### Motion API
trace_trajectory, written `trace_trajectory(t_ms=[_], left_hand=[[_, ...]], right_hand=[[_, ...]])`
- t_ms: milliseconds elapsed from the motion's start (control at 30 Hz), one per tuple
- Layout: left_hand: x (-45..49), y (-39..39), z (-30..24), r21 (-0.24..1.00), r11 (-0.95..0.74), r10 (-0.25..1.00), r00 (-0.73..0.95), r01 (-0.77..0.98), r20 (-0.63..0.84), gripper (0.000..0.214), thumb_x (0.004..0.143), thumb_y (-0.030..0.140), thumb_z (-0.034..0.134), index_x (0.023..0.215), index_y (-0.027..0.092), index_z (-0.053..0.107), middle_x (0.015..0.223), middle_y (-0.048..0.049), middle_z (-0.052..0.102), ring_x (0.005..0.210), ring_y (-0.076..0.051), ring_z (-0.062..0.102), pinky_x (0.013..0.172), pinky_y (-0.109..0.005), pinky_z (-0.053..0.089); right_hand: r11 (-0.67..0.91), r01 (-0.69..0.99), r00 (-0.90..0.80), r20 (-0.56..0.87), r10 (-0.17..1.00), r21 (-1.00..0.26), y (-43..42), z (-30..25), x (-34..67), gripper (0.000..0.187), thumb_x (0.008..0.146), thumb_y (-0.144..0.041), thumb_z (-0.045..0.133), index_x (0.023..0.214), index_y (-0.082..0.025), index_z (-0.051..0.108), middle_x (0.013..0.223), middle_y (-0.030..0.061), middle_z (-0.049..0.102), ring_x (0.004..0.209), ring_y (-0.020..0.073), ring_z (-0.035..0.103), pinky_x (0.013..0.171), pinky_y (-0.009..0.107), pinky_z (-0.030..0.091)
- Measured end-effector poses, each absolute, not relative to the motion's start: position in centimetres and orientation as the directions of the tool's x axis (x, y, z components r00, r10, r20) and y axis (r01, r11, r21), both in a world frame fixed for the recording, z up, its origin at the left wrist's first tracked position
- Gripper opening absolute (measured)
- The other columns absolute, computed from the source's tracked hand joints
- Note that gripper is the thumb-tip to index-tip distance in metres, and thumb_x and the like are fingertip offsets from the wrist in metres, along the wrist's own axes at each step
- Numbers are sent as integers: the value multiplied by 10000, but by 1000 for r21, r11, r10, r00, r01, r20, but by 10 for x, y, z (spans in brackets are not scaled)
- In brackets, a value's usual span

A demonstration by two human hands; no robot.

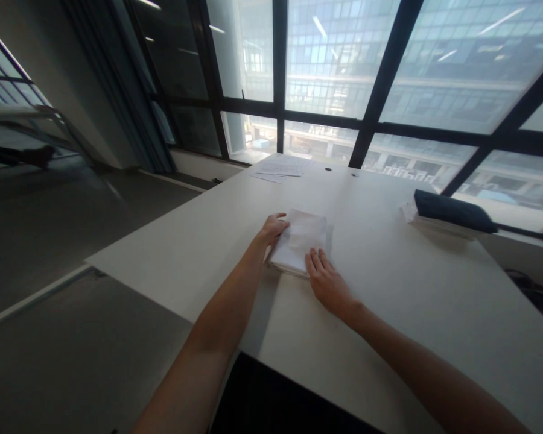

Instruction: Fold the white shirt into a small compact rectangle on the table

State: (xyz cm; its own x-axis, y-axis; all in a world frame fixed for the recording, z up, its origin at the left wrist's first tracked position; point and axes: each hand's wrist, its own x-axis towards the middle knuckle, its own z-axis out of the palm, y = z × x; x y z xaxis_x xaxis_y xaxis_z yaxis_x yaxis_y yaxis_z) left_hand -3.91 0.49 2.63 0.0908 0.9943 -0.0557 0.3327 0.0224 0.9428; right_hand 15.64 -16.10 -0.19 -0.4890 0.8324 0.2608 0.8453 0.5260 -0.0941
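Observation:
A white, flat, layered bundle [302, 232] lies on the white table [199, 241] in front of me; whether it is paper, cloth or thin plastic I cannot tell. My left hand [274, 228] is at its left edge, thumb against the upper side and one finger sticking out past it; the other fingers are partly hidden. Across the bundle's near right corner, my right hand [326, 278] rests flat with its fingers stretched out.
Loose papers [281, 168] lie at the table's far left. A dark folded item [452, 211] sits on a white stack at the right. Large framed windows [344, 60] stand behind the table, and a dark curtain [117, 90] hangs at the left.

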Motion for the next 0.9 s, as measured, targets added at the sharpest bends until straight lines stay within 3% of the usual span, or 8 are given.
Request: trace_trajectory(t_ms=[133,233,333,500,633,733,833,900], left_hand=[[-40,1,28,895,-153,988,36,418,152,603,883,233,646,1466,164,507,1485,-160,543,1340,-271,544,1137,-411,431],[-32,-2,27,682,-426,902,337,595,270,511,955,283,560,1465,253,535,1603,-55,431,1521,-242,297,1265,-459,184],[-20,-6,22,463,-526,834,539,713,116,501,1037,428,407,1529,337,442,1671,-2,295,1569,-273,154,1241,-607,61],[-3,-29,23,318,-405,901,434,857,-22,580,1064,495,247,1615,314,251,1711,-52,143,1573,-335,93,1183,-710,93],[1,-60,36,142,-399,914,406,906,-26,630,1012,597,389,1533,244,431,1614,-163,384,1476,-397,350,1162,-649,249],[1,-65,51,122,-392,920,390,912,44,451,1036,507,397,1283,236,660,1327,-146,655,1226,-319,616,1061,-484,440],[12,-52,57,154,-435,892,400,887,211,398,1050,360,387,1310,197,640,1334,-139,652,1226,-268,615,1065,-410,448],[25,-44,51,113,-596,788,552,795,272,428,1049,323,396,1430,202,550,1487,-120,553,1381,-255,493,1167,-436,348]], right_hand=[[536,837,-505,227,833,-107,-165,3,159,588,1010,-275,474,1582,-172,387,1658,204,250,1542,403,154,1202,636,256],[533,833,-500,215,839,-145,-166,4,158,646,996,-495,532,1587,-280,380,1685,173,180,1546,424,106,1186,686,208],[530,835,-500,197,843,-150,-165,5,158,658,997,-534,516,1582,-258,394,1680,195,187,1545,431,96,1186,682,195],[548,820,-525,164,835,-164,-159,16,186,504,1055,-450,409,1525,-285,484,1659,149,286,1545,359,201,1193,693,138],[509,784,-496,137,858,-355,-147,24,237,514,1080,-403,261,1295,-257,704,1556,91,488,1491,289,369,1216,647,132],[382,740,-372,136,918,-554,-135,28,266,587,1062,-372,243,1024,-210,806,1338,96,690,1362,283,546,1200,554,275],[212,800,-119,199,973,-562,-123,29,261,500,1028,-340,322,1042,-176,794,1196,123,756,1192,278,664,1117,441,411],[111,875,8,243,970,-472,-118,27,239,449,1000,-281,368,1223,-132,728,1327,160,687,1271,278,607,1122,403,398]])
